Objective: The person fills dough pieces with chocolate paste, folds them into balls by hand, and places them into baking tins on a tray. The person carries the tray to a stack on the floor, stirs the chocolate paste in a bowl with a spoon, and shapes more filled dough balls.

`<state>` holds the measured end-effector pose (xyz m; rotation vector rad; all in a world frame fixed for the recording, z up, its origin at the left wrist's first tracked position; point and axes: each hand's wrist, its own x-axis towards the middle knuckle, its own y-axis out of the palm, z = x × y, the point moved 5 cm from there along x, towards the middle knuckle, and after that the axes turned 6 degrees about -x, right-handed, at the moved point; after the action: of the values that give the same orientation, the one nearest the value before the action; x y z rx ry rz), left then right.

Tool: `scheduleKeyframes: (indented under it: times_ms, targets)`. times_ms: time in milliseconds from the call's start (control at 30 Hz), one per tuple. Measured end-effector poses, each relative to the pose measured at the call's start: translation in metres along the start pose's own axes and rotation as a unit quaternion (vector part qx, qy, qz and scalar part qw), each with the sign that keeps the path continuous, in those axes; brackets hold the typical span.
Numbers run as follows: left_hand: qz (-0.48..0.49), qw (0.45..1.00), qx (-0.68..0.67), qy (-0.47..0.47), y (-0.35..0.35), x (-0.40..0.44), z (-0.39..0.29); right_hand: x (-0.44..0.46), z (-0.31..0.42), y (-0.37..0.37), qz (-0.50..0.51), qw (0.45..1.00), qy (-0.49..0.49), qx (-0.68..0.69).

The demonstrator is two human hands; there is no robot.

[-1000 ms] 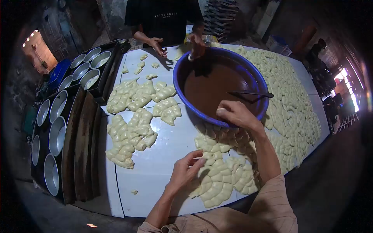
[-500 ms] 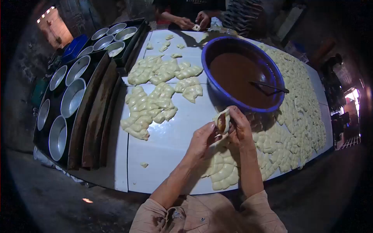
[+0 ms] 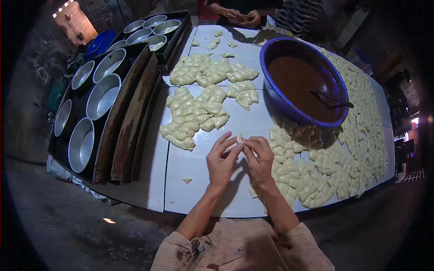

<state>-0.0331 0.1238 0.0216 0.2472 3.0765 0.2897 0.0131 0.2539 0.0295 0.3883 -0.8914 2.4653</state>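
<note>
Between the fingertips of my left hand and my right hand is a small piece of pale dough, its edges pinched together. Both hands are closed on it above the white table; most of the piece is hidden by the fingers. Just beyond the hands, to the left, lies a cluster of filled-looking dough pieces. To the right spreads a large sheet of pale dough pieces. Behind my right hand stands a blue basin of brown paste with a dark-handled utensil in it.
Round metal tins sit in black trays along the table's left side. A dough scrap lies near the front edge. Across the table, another person's hands are held close together.
The dough's opening, where brown filling showed, is now pinched closed. My hands have moved slightly left and lower toward me. The camera view has shifted, so the table appears further right.
</note>
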Motion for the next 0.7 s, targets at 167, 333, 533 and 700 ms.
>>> scheduleKeyframes:
  times_ms: [167,333,533,700]
  targets:
    - [0.097,0.957,-0.144,-0.234,-0.005,0.019,0.015,0.001,-0.010,0.008,0.140,0.947,0.196,0.212]
    - [0.102,0.964,-0.116,-0.215,-0.013,0.016,-0.002,-0.009,-0.001,0.000,0.185,0.958,0.038,0.217]
    - [0.146,0.967,-0.140,-0.154,-0.013,0.002,0.009,-0.006,0.008,0.000,0.018,0.975,0.018,0.219]
    - [0.169,0.970,-0.102,-0.140,-0.013,-0.008,0.011,-0.011,0.005,0.012,-0.085,0.989,-0.036,0.115]
